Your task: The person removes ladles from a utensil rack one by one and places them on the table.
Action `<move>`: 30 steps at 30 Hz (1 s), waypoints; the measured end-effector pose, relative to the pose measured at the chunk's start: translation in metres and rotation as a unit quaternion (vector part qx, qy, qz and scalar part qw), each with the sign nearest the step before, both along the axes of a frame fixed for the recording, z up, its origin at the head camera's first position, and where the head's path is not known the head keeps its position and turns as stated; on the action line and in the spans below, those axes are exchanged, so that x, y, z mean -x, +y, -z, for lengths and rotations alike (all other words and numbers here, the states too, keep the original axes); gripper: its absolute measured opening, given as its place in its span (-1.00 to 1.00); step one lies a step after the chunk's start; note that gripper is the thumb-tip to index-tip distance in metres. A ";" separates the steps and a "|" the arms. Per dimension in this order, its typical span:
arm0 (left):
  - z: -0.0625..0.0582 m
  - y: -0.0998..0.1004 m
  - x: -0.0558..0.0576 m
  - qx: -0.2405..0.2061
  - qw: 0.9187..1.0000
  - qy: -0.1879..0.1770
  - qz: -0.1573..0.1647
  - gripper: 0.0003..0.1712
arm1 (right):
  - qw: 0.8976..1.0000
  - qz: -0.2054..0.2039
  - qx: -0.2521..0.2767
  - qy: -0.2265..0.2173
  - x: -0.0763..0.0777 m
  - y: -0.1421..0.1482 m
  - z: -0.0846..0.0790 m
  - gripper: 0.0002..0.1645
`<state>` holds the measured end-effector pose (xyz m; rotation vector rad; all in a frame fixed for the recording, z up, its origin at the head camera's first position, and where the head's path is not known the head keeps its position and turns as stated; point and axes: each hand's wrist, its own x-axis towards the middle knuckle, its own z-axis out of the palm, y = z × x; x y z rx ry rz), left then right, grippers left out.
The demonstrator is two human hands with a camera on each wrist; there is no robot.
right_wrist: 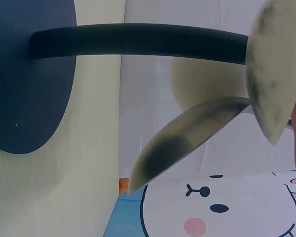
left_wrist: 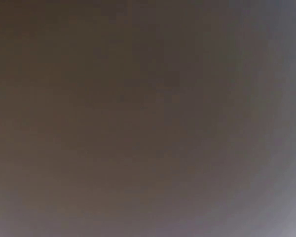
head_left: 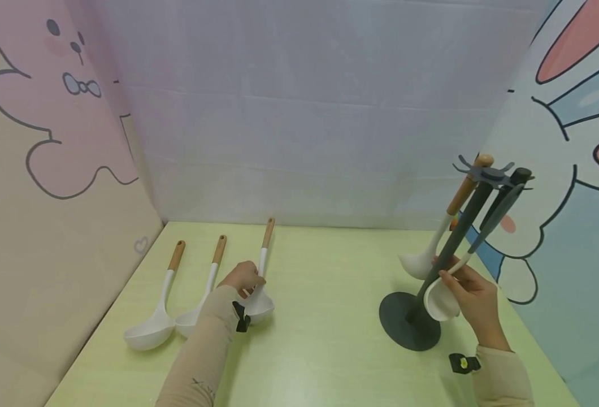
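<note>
My left hand (head_left: pixel 243 277) grips a white ladle (head_left: pixel 262 305) with a wooden handle near its bowl; the ladle lies on the table, handle pointing away. Dark blur fills the left wrist view. On the right, my right hand (head_left: pixel 469 291) pinches the neck of a cream ladle (head_left: pixel 441 301) with a grey handle, whose top is at the hooks of a dark utensil stand (head_left: pixel 444 254). That ladle's bowl (right_wrist: pixel 276 74) stands close to the post (right_wrist: pixel 138 39) in the right wrist view. A wooden-handled ladle (head_left: pixel 417 263) hangs behind the post.
Two more white ladles with wooden handles, one at the far left (head_left: pixel 152 329) and one (head_left: pixel 187 321) partly behind my left sleeve, lie on the pale table (head_left: pixel 330 316). The stand's round base (head_left: pixel 406 330) rests near the right edge. Printed cloth walls surround the table.
</note>
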<state>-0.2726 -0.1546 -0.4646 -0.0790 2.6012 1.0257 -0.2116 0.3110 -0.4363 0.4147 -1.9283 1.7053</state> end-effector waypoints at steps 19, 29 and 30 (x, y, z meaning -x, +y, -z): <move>0.018 -0.008 -0.003 0.042 0.999 -0.003 0.004 -0.82 | 1.000 -0.020 0.016 0.013 0.003 0.000 0.000 -0.62; 0.015 -0.008 -0.008 0.053 0.999 -0.011 0.002 -0.82 | 1.000 0.005 0.010 0.002 0.002 -0.002 -0.001 -0.63; 0.015 -0.008 -0.008 0.052 0.999 -0.012 0.003 -0.82 | 1.000 0.012 0.013 -0.002 0.001 -0.003 -0.001 -0.64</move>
